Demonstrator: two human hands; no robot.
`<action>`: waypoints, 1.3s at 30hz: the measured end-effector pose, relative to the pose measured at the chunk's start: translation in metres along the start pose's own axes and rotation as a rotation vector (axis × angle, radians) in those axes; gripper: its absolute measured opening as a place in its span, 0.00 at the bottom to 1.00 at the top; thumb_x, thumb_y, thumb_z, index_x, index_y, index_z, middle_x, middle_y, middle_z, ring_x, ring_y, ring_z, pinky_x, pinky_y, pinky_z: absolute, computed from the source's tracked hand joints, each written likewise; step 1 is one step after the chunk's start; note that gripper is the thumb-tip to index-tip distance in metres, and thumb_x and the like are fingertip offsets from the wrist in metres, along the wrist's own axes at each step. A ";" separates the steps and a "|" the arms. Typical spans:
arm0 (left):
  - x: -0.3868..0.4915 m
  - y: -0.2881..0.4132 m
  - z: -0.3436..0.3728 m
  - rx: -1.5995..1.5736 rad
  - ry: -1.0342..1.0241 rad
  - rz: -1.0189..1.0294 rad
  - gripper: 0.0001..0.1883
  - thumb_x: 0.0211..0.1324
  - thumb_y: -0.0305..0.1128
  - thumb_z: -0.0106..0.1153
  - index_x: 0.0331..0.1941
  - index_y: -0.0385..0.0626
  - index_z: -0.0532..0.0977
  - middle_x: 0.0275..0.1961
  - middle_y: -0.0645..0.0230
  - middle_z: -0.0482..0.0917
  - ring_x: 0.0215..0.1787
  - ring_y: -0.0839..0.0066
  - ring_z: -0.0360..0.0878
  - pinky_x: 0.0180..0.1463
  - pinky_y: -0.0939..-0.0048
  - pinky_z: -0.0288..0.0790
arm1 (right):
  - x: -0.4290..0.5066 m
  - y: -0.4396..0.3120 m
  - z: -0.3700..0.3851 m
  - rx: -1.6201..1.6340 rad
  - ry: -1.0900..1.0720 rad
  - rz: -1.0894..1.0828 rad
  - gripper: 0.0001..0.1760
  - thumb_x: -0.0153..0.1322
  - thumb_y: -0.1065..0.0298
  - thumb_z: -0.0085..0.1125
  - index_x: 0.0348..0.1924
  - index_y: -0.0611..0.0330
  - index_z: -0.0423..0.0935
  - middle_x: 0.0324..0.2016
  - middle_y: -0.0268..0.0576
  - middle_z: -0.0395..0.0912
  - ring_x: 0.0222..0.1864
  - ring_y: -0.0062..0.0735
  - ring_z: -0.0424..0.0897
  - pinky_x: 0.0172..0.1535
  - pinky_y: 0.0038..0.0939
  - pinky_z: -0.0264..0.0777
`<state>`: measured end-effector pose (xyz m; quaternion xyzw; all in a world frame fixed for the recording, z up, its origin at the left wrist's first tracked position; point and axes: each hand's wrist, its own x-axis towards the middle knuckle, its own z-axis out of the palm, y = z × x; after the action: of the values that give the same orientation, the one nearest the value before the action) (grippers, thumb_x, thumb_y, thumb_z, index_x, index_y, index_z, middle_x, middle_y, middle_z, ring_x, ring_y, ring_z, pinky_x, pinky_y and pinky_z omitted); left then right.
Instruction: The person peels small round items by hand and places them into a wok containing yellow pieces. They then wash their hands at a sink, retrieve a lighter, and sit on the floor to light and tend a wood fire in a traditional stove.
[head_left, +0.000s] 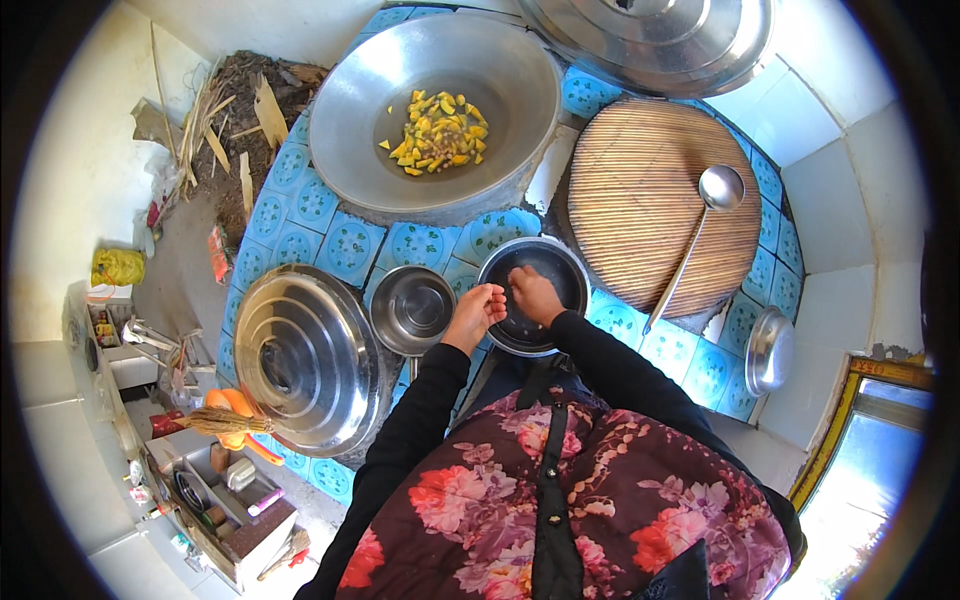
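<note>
A round dark-lined metal bowl stands right before me at the near edge of the blue-tiled stove. Over its left rim is my left hand, its fingers curled in. Inside the rim, my right hand reaches down with bent fingers, slightly blurred. Whether either hand pinches something small is hidden. A few pale specks show on the dark interior. Beyond the bowl, a large metal wok is set in the stove and holds cut yellow-green squash pieces with small brownish bits among them.
Left of the bowl are a steel saucepan and a large domed lid. A metal ladle rests on a round slatted lid at right. Another big lid leans behind. A small metal basin sits near the right wall.
</note>
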<state>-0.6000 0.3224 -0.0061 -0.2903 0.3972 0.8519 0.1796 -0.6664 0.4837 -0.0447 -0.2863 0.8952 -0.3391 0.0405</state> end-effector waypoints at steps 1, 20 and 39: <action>0.001 -0.003 -0.001 -0.018 -0.001 0.003 0.12 0.68 0.38 0.46 0.42 0.41 0.74 0.36 0.67 0.79 0.36 0.75 0.78 0.43 0.70 0.76 | 0.000 0.001 -0.012 0.211 -0.059 0.140 0.06 0.67 0.73 0.54 0.37 0.62 0.72 0.30 0.48 0.75 0.28 0.41 0.81 0.30 0.35 0.75; 0.021 -0.024 0.012 -0.214 -0.134 -0.008 0.10 0.63 0.23 0.52 0.46 0.31 0.74 0.44 0.56 0.78 0.47 0.66 0.79 0.55 0.69 0.75 | -0.029 0.026 -0.071 0.076 -0.204 0.123 0.13 0.61 0.68 0.62 0.38 0.61 0.76 0.36 0.52 0.76 0.39 0.52 0.79 0.43 0.44 0.75; 0.011 -0.015 -0.002 0.038 -0.103 -0.053 0.10 0.67 0.35 0.49 0.42 0.40 0.74 0.33 0.65 0.80 0.29 0.78 0.79 0.32 0.78 0.74 | -0.042 0.005 -0.020 -0.118 -0.408 -0.132 0.11 0.62 0.74 0.54 0.39 0.63 0.74 0.36 0.54 0.75 0.33 0.53 0.80 0.36 0.45 0.75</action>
<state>-0.5998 0.3305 -0.0225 -0.2529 0.3957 0.8529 0.2280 -0.6391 0.5209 -0.0372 -0.4089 0.8660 -0.2231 0.1818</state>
